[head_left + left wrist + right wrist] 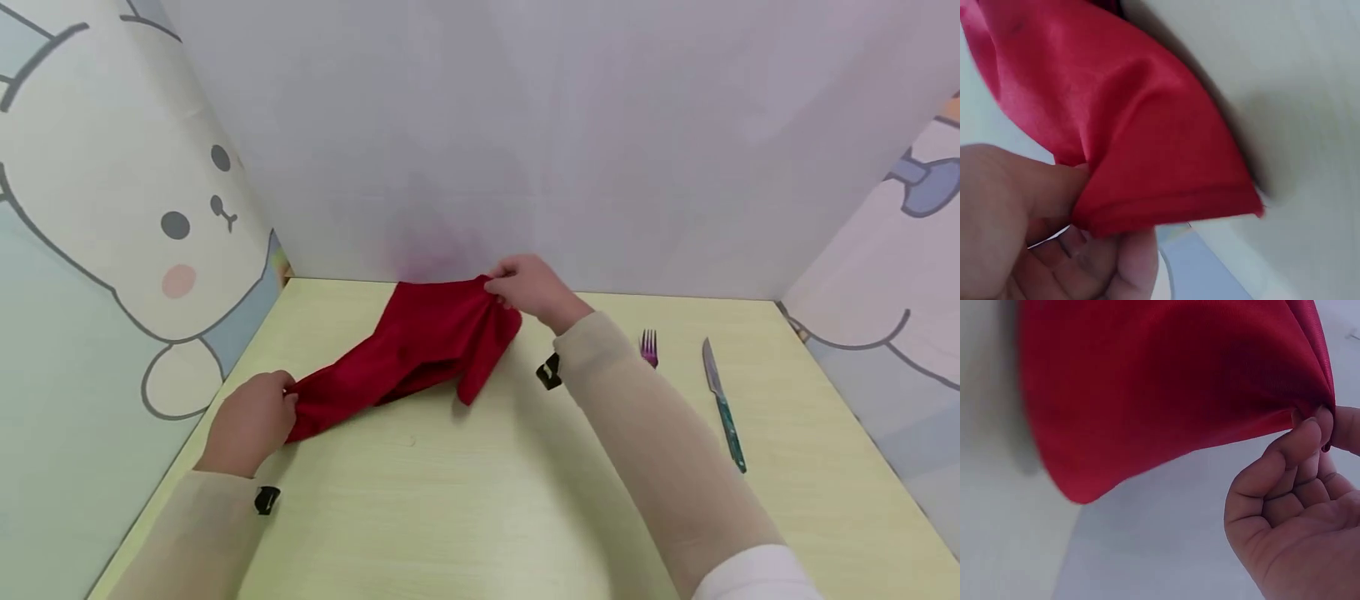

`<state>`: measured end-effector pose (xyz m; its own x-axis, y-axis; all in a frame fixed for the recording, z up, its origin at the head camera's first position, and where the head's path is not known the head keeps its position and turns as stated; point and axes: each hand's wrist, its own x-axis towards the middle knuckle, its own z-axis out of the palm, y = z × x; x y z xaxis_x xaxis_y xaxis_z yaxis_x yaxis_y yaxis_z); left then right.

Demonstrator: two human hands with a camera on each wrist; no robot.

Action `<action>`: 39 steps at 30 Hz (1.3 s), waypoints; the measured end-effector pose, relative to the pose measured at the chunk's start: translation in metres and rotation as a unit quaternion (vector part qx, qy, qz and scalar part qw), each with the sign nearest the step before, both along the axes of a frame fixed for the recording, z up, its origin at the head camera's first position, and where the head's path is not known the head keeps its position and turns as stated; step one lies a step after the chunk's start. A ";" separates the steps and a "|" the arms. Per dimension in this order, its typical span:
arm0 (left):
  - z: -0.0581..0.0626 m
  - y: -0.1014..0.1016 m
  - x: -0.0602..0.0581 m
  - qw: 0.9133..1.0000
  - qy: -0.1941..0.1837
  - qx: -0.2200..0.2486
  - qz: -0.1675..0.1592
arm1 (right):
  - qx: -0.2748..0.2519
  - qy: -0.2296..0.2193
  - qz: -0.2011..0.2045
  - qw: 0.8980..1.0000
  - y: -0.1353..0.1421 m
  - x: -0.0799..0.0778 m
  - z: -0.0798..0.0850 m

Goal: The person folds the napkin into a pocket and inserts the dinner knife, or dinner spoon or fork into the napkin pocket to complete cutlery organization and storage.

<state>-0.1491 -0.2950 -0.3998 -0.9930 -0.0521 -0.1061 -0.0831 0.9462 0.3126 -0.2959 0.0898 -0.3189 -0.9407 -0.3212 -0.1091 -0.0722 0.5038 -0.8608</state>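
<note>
Right sleeve (660, 454): over bench (420, 517).
Left grip (251, 422): pinching red cloth (431, 321).
Right grip (534, 292): pinching it.
Fold (483, 367): best drawn taut.

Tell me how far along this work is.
Possibly done: the fork and knife lie near each other on the table. In hand: the red cloth, its edges pinched by the left grip and right grip. Left: the cloth is bunched, not flat, so spreading it probably remains.

In the lower left, the left hand (1035, 194) pinches a red cloth (1166, 137) by its hemmed edge; pale counter (1310, 112) spans the right.
</note>
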 end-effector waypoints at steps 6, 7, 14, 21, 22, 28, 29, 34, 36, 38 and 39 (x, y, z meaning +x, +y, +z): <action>0.006 0.015 0.000 0.999 0.039 0.025 -0.021 | -0.006 0.040 -0.032 0.999 0.021 0.002 0.029; 0.007 0.017 0.000 0.998 0.043 0.027 -0.024 | -0.007 0.048 -0.033 0.998 0.022 0.002 0.030; 0.004 0.017 -0.009 0.999 0.022 0.020 -0.018 | 0.048 0.064 -0.031 0.996 0.022 -0.007 -0.004; -0.008 0.020 -0.023 1.000 0.029 -0.010 -0.006 | 0.117 0.027 0.019 0.993 0.028 -0.009 -0.041; -0.009 0.023 -0.023 0.999 0.042 -0.024 -0.012 | 0.144 0.025 0.037 0.989 0.029 -0.008 -0.043; -0.006 0.074 -0.010 0.978 0.159 -0.103 -0.090 | 0.344 0.047 0.131 0.929 0.031 0.007 -0.059; -0.005 0.086 -0.006 0.975 0.166 -0.101 -0.107 | 0.366 0.049 0.140 0.919 0.031 0.009 -0.060; -0.008 0.154 0.010 0.978 0.093 -0.025 -0.183 | 0.408 0.036 0.154 0.899 0.033 0.015 -0.067; -0.015 0.175 0.011 0.977 0.053 -0.001 -0.204 | 0.406 0.027 0.161 0.899 0.034 0.015 -0.070; -0.024 0.190 0.007 0.975 0.030 0.003 -0.221 | 0.401 0.012 0.168 0.900 0.034 0.015 -0.073; -0.028 0.195 0.004 0.973 0.026 -0.002 -0.229 | 0.399 0.006 0.172 0.901 0.034 0.015 -0.075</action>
